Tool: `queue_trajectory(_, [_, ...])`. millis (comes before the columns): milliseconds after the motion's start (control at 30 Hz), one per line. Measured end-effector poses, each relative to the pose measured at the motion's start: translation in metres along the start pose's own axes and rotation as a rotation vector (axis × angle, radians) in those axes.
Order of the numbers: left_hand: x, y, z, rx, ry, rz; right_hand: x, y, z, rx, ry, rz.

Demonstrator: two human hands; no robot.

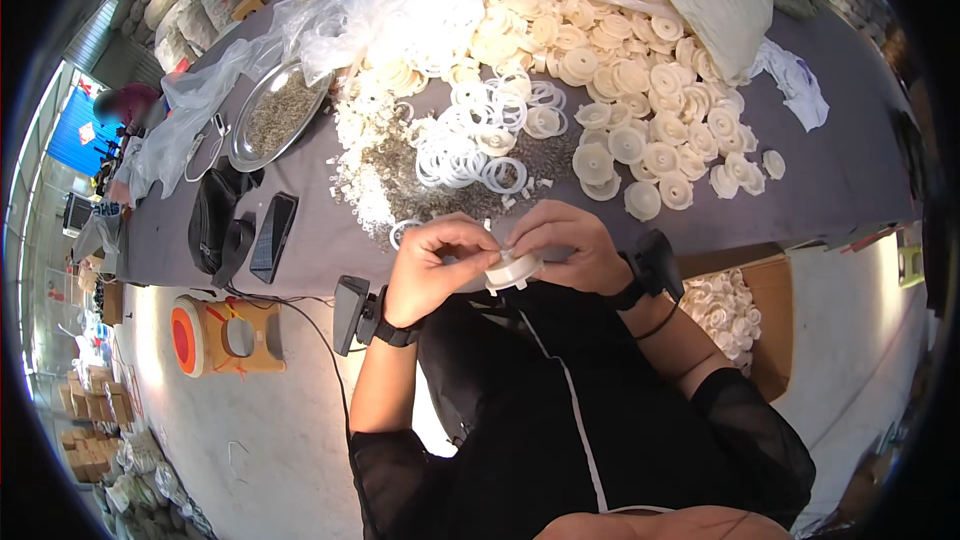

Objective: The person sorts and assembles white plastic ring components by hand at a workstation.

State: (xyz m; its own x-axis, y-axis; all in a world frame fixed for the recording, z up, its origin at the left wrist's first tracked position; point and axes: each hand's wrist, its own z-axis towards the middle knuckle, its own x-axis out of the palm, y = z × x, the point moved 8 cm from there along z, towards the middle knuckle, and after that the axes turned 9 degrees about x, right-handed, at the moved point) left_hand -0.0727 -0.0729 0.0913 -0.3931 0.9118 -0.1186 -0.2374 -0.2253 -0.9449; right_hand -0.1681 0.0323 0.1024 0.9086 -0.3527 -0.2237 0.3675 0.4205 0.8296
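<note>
My left hand [438, 258] and my right hand [568, 245] meet at the table's near edge, fingers closed round a round cream plastic cap [514, 273] with small tabs on its lower rim. Both sets of fingertips pinch at its top; whatever small piece may be between them is hidden. Just beyond my hands lie a heap of small grey and white pieces [395, 185] and a pile of white rings [445, 162]. Many similar round cream parts [662, 158] spread over the table to the right. One white ring [403, 231] rests beside my left hand.
Left on the grey-covered table [330, 260] are a metal tray [240, 152] of small pieces, a black phone [273, 238] and a black pouch [215, 225]. Plastic bags [430, 10] lie at the back. Below stand a yellow stool [262, 340] and a cardboard box [777, 330] of parts.
</note>
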Motion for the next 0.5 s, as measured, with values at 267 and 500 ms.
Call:
queue_trajectory(267, [0.002,0.002,0.006,0.035,0.039,-0.021,-0.001,-0.017,0.001,0.096,0.029,0.098])
queue_trajectory(500, [-0.001,0.010,-0.006,0.033,0.059,-0.026,-0.004,-0.018,0.001,0.067,-0.053,-0.062])
